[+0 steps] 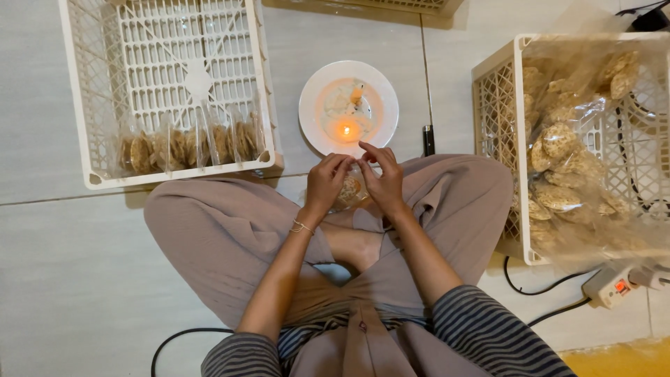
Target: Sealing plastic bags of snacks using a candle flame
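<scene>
Both hands, left hand (326, 183) and right hand (382, 180), pinch the top of a small clear bag of crackers (348, 190) between them, above the lap. The candle flame (346, 130) on the white plate (313, 105) burns just beyond the fingertips, on the floor (56, 265) between two crates.

Two crates (77, 105) (499, 91), one plate (313, 91), one candle flame (346, 130), two hands (326, 183) (382, 180).
</scene>
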